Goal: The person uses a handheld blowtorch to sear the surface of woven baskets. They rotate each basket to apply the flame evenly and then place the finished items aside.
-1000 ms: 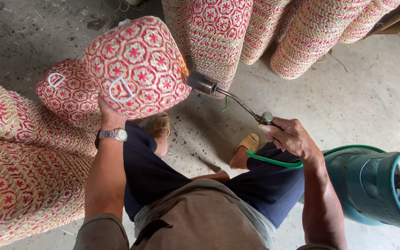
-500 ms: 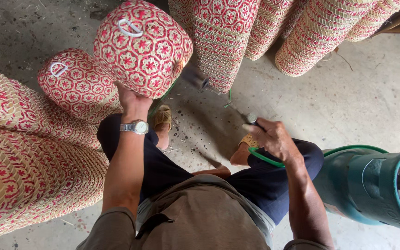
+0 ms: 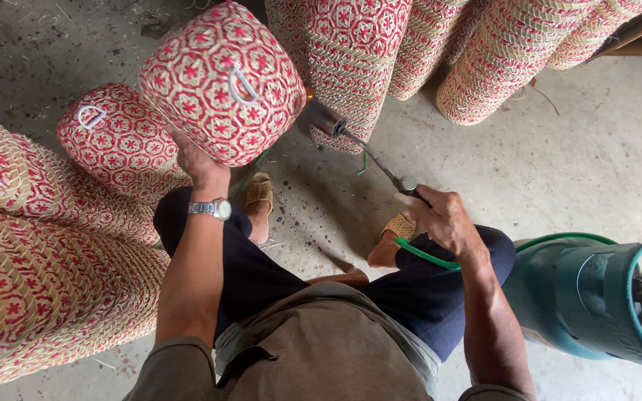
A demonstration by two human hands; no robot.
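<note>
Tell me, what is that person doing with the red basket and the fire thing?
A seated person holds up a red-and-straw woven basket with the left hand. The right hand grips a gas torch, its nozzle close to the basket's side, where a small orange glow shows. A green hose runs from the torch towards a teal gas cylinder lying on the concrete floor. A second basket sits by the knee, and stacks of baskets stand around.
</note>
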